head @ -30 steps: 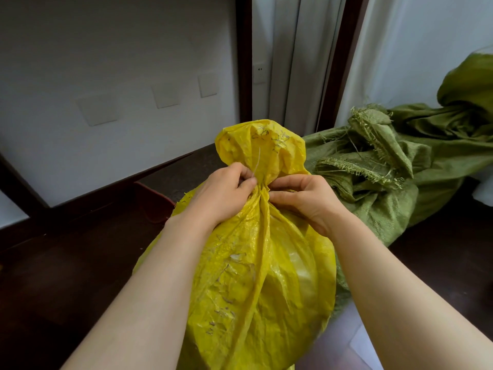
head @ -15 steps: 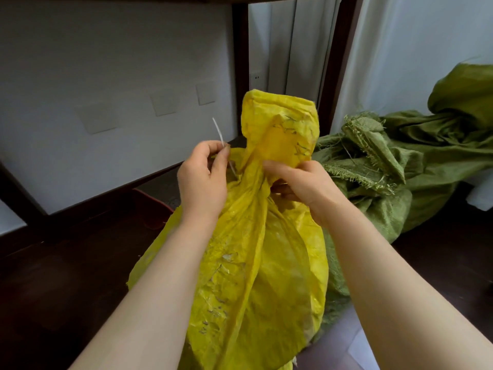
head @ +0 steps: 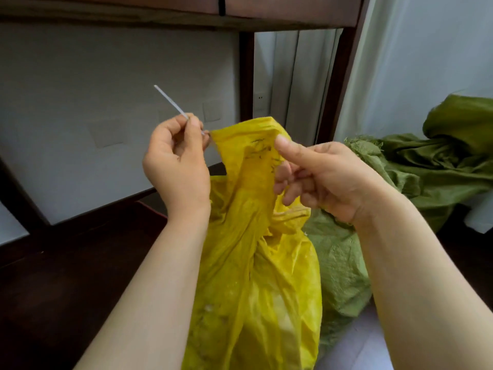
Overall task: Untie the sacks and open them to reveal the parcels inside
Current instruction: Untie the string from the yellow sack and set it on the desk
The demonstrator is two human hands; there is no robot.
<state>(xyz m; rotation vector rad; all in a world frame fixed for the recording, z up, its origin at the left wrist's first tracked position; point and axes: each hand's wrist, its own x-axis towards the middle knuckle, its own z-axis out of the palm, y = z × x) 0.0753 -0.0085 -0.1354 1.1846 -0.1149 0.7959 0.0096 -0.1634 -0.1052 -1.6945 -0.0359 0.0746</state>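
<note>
Yellow woven plastic fills the space between my forearms: the yellow sack (head: 256, 289) rises from below the frame, its long axis running nearly straight up toward my hands. Its crumpled mouth ends between the two hands, touching the right one and just beside the left. My right hand (head: 320, 180) has its thumb laid against the top fold and its fingers (head: 286, 182) loosely curled beside it; whether it truly grips I cannot tell. My left hand (head: 176, 161) pinches a thin white tie (head: 170, 101), which slants up and left, away from the sack, its lower end at the rim. I judge the mouth is ready to be spread, with the right hand nearer to it. Beyond, to the right, a green sack (head: 416, 166) lies slumped.
</note>
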